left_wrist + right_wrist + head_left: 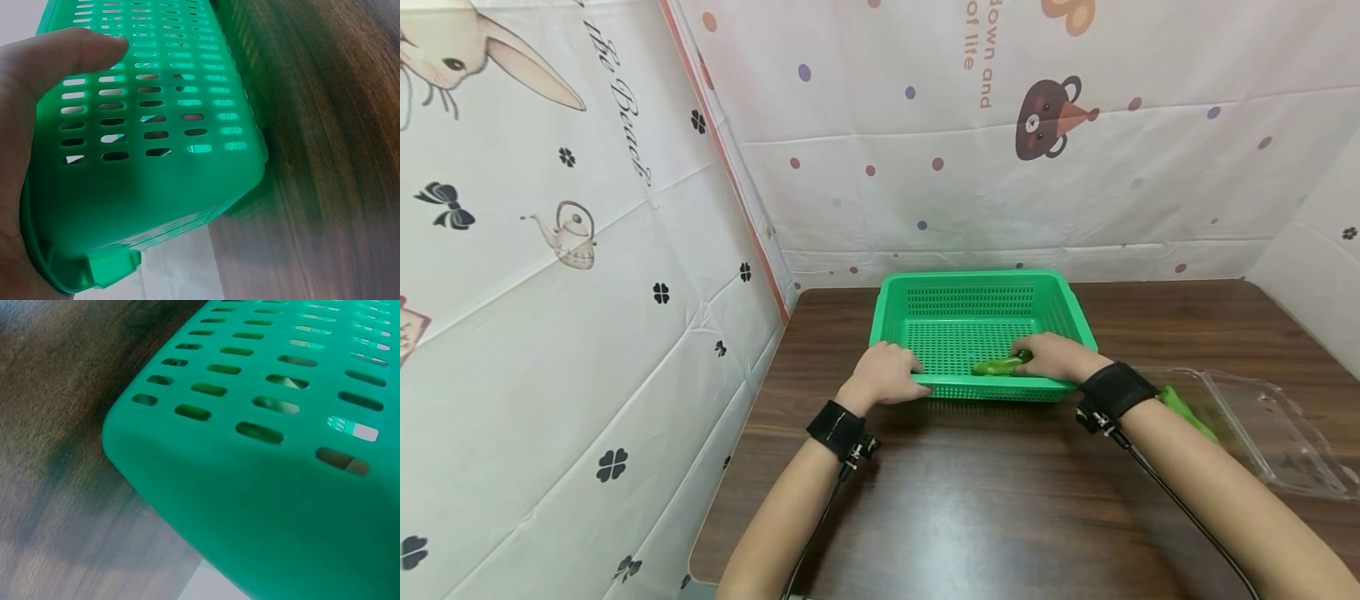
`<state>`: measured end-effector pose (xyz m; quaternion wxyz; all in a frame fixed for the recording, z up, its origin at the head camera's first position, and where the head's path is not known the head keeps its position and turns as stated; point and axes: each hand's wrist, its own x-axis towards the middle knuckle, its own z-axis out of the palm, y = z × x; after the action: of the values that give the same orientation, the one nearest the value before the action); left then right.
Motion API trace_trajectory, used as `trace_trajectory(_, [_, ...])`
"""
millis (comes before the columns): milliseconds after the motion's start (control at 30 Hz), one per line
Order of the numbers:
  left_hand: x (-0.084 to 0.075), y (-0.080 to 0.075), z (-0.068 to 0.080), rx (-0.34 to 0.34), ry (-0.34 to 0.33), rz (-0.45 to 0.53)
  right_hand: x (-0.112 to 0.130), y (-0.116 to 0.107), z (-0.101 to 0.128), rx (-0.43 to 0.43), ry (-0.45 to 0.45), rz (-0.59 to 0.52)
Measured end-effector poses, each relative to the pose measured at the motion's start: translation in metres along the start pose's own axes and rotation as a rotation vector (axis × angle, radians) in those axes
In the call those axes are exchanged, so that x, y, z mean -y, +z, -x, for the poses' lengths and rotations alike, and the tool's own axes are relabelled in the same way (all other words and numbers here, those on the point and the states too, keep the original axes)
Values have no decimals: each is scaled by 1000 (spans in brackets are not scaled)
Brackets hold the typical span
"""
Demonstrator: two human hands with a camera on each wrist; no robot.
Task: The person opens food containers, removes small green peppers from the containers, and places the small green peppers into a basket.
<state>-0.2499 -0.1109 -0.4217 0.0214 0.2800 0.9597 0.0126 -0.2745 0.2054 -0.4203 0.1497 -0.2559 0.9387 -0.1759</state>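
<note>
The right hand [1054, 357] hides part of the green vegetable [996, 366].

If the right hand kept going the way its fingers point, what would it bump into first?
The right hand points left along the green basket floor; it already holds a green vegetable. Beyond that, probably the basket's left wall, though depth is uncertain.

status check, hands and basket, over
Left hand grips green basket near rim. Right hand holds green vegetable inside basket. Clear plastic box at right, not obstructing.
</note>
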Motion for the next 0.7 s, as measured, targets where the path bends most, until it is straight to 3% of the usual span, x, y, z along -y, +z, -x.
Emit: trace_trajectory(700, [-2,-2,2,15,-9,-15,2,0,3,-43,12,-16])
